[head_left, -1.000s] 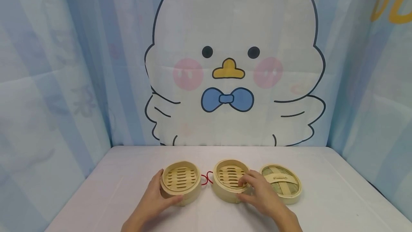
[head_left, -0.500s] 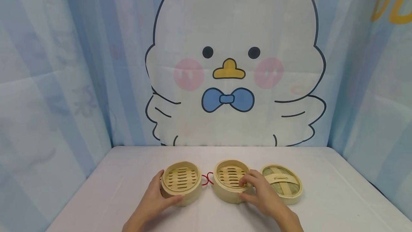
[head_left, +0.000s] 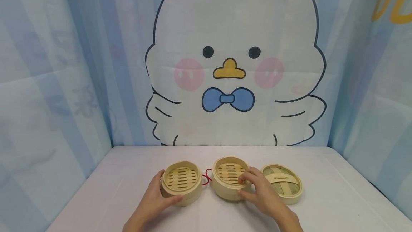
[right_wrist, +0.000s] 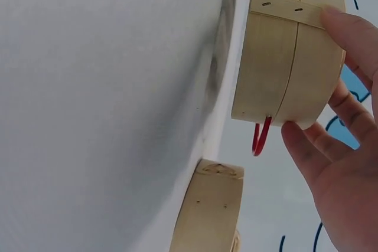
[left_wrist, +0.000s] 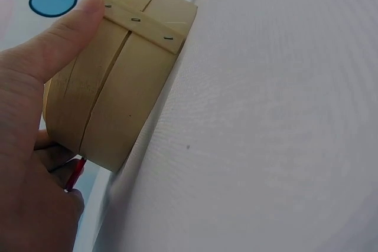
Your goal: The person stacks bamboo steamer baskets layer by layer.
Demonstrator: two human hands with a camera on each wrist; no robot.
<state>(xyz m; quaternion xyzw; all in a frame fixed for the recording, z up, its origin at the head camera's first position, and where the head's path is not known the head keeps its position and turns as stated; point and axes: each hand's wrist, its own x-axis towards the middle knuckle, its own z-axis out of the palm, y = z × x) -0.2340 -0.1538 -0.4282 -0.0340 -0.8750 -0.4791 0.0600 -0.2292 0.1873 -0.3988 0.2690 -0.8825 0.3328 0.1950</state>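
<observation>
Two round bamboo steamer baskets with slatted bottoms sit side by side in the head view. My left hand (head_left: 151, 198) holds the left steamer basket (head_left: 192, 197), thumb on the front wall and fingers around the left side. A red cord loop (left_wrist: 75, 174) shows by those fingers in the left wrist view. My right hand (head_left: 262, 194) grips the right steamer basket (head_left: 223, 189) at its near right rim, with the thumb outside. Another red loop (right_wrist: 264, 135) hangs from its wall. Whether this basket touches the table is hard to tell.
A round woven bamboo lid (head_left: 284, 186) with a strap handle lies right of the right hand. Red cord loops meet between the baskets. The white table (head_left: 206, 221) ends at a curtain (head_left: 231, 128) printed with a cartoon bird.
The right steamer basket has shifted slightly up and left in the head view, with the right hand still on it. The left hand and its basket have stayed in place.
</observation>
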